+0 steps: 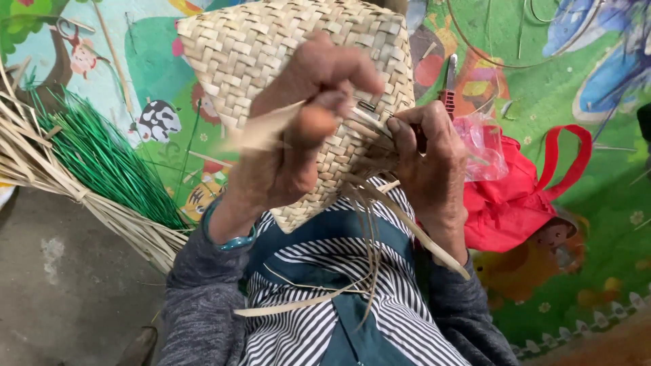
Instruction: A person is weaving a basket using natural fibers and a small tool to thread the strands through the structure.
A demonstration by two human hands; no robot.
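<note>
So you've got the woven palm-leaf piece held up right in front of you, over your lap, with its pale checkered weave filling the top middle of the view. Your left hand is clamped on it from the front, fingers curled over the weave, and thumb and fingers are pinching a loose pale leaf strip that sticks out to the left. Tight grip, nothing slack about it.

Your right hand is pressed against the lower right edge of the weave, fingers closed around a small tool with a red handle; its metal tip pokes into the weave just beside your left fingers. Most of the handle is hidden inside your fist.

A few long unwoven strips hang from the bottom of the piece and trail down over your striped apron. There's a teal bangle on your left wrist, at the cuff of the grey sleeve.

Around you: a bundle of green strips and a bunch of dry pale strips lie on the left, on a colourful cartoon-print mat. A red bag sits on the right, with a crumpled clear plastic bag on top of it and a red-handled knife just behind your right hand.
</note>
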